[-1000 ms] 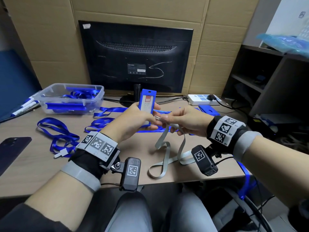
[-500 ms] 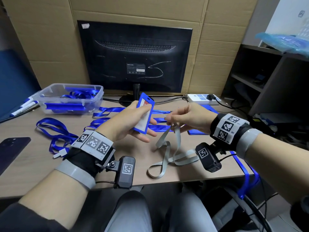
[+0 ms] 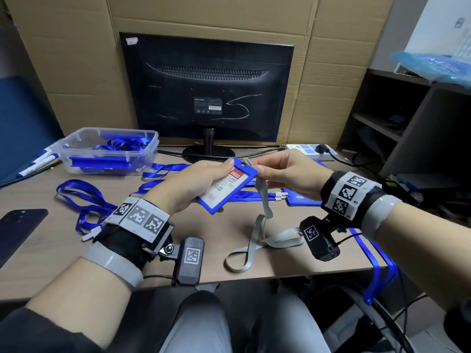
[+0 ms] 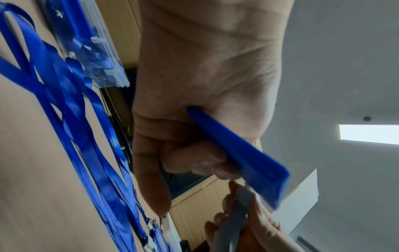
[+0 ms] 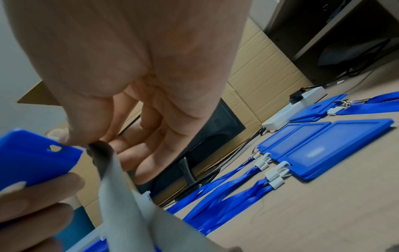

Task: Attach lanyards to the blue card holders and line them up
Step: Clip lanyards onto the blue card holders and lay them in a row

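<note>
My left hand (image 3: 201, 182) grips a blue card holder (image 3: 224, 187) with a white card in it, tilted above the desk; its blue edge (image 4: 244, 160) shows in the left wrist view. My right hand (image 3: 285, 171) pinches the upper end of a grey lanyard (image 3: 262, 225) right at the holder's slotted top corner (image 5: 54, 147). The grey strap (image 5: 127, 204) hangs down to a loop on the desk. Finished blue holders (image 5: 323, 146) with blue lanyards clipped on lie on the desk to the right.
A clear plastic box (image 3: 107, 151) of blue lanyards and holders sits back left. Loose blue lanyards (image 3: 84, 197) lie left. A monitor (image 3: 206, 90) stands behind, a power strip (image 3: 308, 150) to its right, a dark phone (image 3: 17, 225) at the left edge.
My left hand has tilted the holder flatter and raised it toward the right hand. The right hand has brought the grey lanyard's end up to the holder's top slot.
</note>
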`<action>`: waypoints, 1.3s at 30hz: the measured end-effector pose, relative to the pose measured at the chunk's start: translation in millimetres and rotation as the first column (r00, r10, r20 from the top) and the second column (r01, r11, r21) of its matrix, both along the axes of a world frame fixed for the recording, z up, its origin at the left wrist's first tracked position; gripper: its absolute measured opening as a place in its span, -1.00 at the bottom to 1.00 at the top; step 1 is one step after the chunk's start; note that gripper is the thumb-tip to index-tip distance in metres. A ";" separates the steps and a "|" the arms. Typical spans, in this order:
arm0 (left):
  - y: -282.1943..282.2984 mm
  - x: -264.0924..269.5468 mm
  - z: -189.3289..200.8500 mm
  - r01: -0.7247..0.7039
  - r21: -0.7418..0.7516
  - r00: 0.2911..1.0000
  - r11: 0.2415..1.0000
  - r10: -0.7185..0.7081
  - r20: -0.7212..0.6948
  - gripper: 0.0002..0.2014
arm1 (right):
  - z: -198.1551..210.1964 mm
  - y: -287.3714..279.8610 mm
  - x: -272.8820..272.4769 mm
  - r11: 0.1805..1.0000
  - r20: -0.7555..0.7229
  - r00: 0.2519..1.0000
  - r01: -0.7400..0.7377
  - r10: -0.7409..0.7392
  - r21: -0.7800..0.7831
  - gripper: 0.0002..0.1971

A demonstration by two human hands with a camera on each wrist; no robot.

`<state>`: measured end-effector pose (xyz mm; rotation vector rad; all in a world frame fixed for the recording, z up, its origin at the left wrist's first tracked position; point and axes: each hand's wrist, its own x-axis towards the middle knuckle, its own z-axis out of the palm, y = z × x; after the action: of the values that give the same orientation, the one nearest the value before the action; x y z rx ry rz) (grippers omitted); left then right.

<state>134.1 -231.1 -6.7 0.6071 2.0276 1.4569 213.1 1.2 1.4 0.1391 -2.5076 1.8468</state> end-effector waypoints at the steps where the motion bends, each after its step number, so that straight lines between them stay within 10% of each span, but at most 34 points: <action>1: -0.1 1.2 0.3 0.011 0.007 1.000 1.000 -0.011 -0.004 -0.49 | -0.8 0.0 0.0 1.000 0.002 1.000 -0.011 0.011 -0.007 -0.56; 32: 7.4 -0.7 -13.1 0.054 0.017 0.992 0.998 -0.052 -0.111 -0.62 | -8.1 -5.1 -2.7 0.931 -0.123 0.983 -0.086 0.138 0.355 -0.68; 39: 9.6 -1.4 -10.8 -0.131 -0.044 0.976 0.990 0.121 -0.182 -0.75 | -7.1 -1.1 -7.0 0.932 -0.120 0.993 0.059 -0.017 0.356 -0.49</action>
<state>132.7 -221.5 -17.4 0.6143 2.2755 1.4572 206.1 0.2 -5.7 0.1958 -2.7149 1.3049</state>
